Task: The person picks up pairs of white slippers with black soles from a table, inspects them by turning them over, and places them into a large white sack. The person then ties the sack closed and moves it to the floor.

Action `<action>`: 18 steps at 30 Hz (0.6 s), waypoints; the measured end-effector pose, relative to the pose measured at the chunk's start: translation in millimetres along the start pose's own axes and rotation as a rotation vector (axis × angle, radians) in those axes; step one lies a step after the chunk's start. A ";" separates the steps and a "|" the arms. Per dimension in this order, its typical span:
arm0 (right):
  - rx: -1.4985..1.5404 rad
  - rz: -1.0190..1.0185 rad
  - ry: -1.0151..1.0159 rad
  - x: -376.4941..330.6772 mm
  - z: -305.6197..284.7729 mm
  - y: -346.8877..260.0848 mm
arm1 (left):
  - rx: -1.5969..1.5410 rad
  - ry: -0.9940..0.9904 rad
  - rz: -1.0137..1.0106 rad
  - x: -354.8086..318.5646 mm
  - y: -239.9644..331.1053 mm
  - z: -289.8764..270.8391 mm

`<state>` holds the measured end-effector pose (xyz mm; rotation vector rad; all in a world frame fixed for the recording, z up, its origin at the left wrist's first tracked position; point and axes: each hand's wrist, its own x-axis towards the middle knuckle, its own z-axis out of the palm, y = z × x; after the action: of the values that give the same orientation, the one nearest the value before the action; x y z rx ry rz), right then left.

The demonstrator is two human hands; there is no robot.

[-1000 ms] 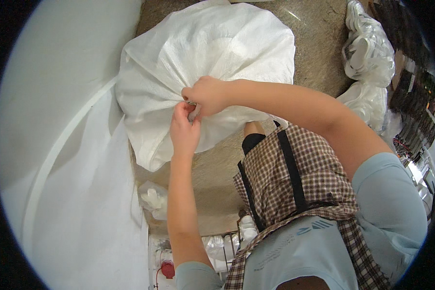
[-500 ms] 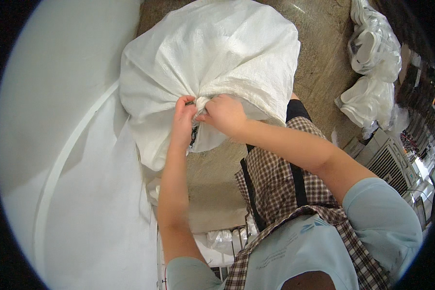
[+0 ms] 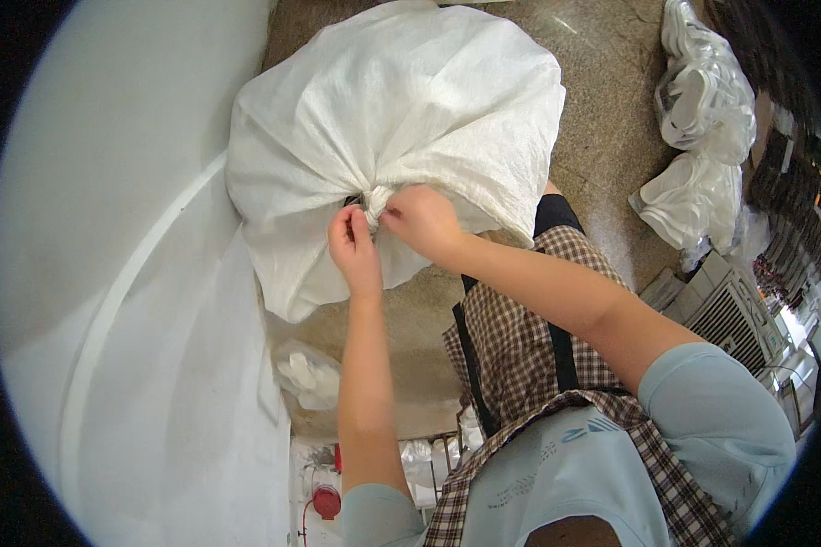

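Note:
A large white woven sack [image 3: 429, 100] bulges in front of me, its mouth gathered into a twisted neck [image 3: 375, 202]. My right hand [image 3: 421, 221] is closed on the right side of that neck, thumb and fingers pinched together. Just below and left of the neck is my left hand [image 3: 354, 244], its fingers bent and pressed together. What its fingertips pinch, if anything, is too small to make out. A short dark strip [image 3: 353, 200] shows at the base of the neck, above the left fingertips. The loose edge of the sack fans out beneath both hands.
A white wall [image 3: 128, 182] rises close on the left. Clear bags of white, sole-shaped pieces [image 3: 698, 196] lie on the floor at right, beside a grey vented unit [image 3: 730, 305]. A smaller clear bag [image 3: 308, 374] sits by the wall, near a round red object [image 3: 326, 501].
My left hand has drawn slightly down from the neck, baring the dark strip at its base; the dark piece hanging below is no longer visible. My right hand stays at the neck.

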<state>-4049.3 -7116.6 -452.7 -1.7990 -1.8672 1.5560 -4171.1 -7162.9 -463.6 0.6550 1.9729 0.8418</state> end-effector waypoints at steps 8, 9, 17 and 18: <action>0.522 0.412 -0.216 -2.8 4.3 -9.7 | 0.420 -0.325 0.178 45.2 -8.1 -19.1; 0.583 0.402 -0.230 -4.5 3.8 -8.2 | 0.500 -0.349 0.228 51.1 -5.2 -19.5; 0.361 -0.047 -0.216 -14.4 12.4 34.2 | 0.811 -0.347 0.757 86.2 -14.2 -6.4; 0.289 -0.127 -0.185 -13.6 14.4 39.8 | 0.833 -0.318 0.798 86.8 -17.6 -6.7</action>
<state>-4028.5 -7144.8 -480.1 -1.4303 -1.6817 1.8848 -4221.1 -7114.5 -518.7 2.0066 1.6998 0.2517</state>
